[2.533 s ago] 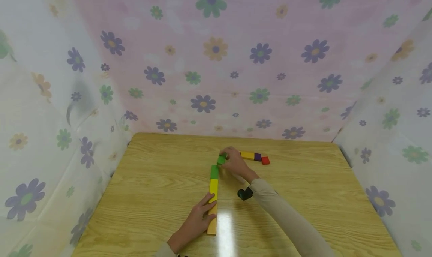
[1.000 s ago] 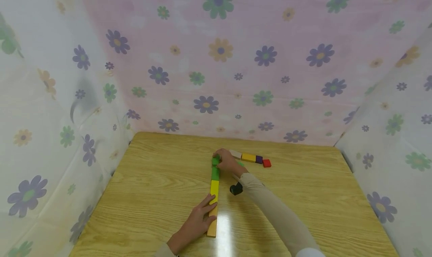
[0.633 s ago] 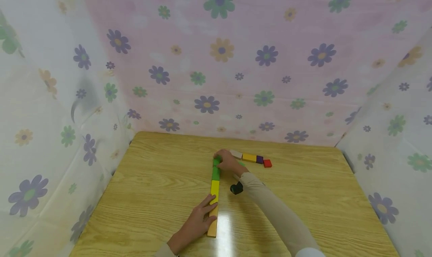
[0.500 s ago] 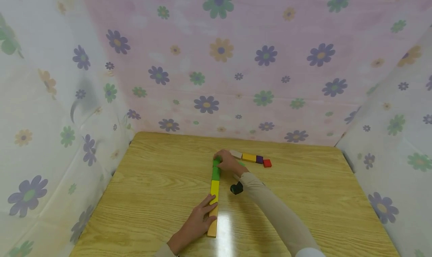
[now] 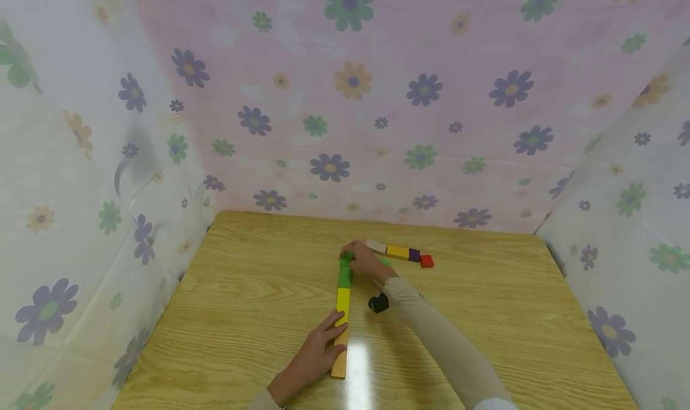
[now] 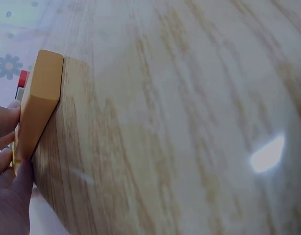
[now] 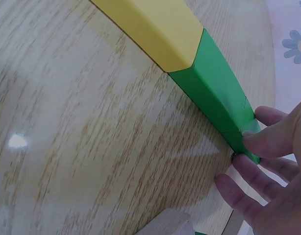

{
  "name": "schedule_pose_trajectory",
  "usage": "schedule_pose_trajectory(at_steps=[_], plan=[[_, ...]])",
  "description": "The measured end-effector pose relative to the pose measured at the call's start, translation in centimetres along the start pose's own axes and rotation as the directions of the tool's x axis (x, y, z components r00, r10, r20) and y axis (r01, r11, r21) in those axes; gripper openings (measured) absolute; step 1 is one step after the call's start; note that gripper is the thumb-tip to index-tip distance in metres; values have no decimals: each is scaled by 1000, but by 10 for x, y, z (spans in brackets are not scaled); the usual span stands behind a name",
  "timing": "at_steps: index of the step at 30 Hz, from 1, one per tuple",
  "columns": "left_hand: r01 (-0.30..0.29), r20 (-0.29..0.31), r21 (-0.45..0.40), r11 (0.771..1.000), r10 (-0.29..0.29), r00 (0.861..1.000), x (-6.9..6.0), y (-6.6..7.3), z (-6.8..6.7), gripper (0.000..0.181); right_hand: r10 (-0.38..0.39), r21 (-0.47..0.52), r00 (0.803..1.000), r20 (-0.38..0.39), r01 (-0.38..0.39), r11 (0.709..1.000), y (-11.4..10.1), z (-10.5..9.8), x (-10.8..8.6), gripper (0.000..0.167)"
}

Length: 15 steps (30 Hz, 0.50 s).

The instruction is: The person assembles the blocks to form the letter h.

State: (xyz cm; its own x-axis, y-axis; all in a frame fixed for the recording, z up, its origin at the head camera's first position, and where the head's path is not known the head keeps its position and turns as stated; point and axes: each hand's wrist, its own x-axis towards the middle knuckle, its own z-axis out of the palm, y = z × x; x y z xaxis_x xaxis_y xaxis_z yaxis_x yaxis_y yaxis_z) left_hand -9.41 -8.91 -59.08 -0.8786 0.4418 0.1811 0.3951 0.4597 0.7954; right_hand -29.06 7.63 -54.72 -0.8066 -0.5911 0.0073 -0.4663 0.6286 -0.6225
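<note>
A straight row of blocks runs away from me in the head view: an orange block (image 5: 338, 365) nearest, a yellow block (image 5: 343, 299), then a green block (image 5: 344, 276). At the far end a small green block (image 7: 243, 141) lines up with it, a thin seam between them. My right hand (image 5: 364, 259) pinches this small block between thumb and fingers; its far side is hidden. My left hand (image 5: 312, 351) holds the near part of the row, fingers over the yellow and orange blocks. In the left wrist view its thumb and fingers are around the orange block (image 6: 40, 93).
Right of the row's far end lie a pale wood block (image 5: 376, 246), a yellow-orange block (image 5: 398, 252), a purple block (image 5: 414, 255) and a red block (image 5: 427, 261). A light green piece (image 5: 385, 261) shows partly behind my right wrist. Flowered cloth (image 5: 377, 128) walls the table (image 5: 485, 302).
The right hand has moved left and slightly nearer, bringing the small green block from a tilted spot beyond the row into line against its end. The left hand has stayed in place.
</note>
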Motion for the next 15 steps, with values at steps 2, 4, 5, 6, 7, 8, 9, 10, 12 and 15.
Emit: schedule_pose_trajectory(at_steps=[2,4,5,6,7,8,9,10,12,15], plan=[[3,-1,-1,1000,-3,1000,0,0,0,43,-1,-1,1000,1,1,1000,-1,-1,-1,37],[7,-2,-4,1000,-7,1000,-1,1,0,43,-2,-8,1000,6,2,1000,-2,-2,-2,38],[10,-1,-5,1000,-10,1000,-1,1,0,43,-5,-12,1000,8,5,1000,-3,-2,-3,38],[11,0,-4,1000,-11,1000,-1,1,0,43,-8,-14,1000,11,8,1000,-3,-2,-4,38],[12,0,-5,1000,-12,1000,-1,1,0,43,-9,-19,1000,13,10,1000,-3,-3,-4,38],[11,0,-5,1000,-11,1000,-1,1,0,43,-6,-18,1000,17,7,1000,-4,-3,-5,39],[10,1,-3,1000,-10,1000,-1,1,0,43,-7,-24,1000,20,7,1000,-4,-4,-5,40],[9,1,1,1000,-9,1000,-1,1,0,43,-10,-35,1000,21,11,999,-4,-5,-6,40],[5,0,7,1000,-5,1000,0,1,0,43,-13,-37,1000,18,14,999,-6,-7,-7,41],[3,-4,16,1000,-3,1000,0,2,-1,42,-23,-62,1000,10,23,998,-7,-9,-8,39]])
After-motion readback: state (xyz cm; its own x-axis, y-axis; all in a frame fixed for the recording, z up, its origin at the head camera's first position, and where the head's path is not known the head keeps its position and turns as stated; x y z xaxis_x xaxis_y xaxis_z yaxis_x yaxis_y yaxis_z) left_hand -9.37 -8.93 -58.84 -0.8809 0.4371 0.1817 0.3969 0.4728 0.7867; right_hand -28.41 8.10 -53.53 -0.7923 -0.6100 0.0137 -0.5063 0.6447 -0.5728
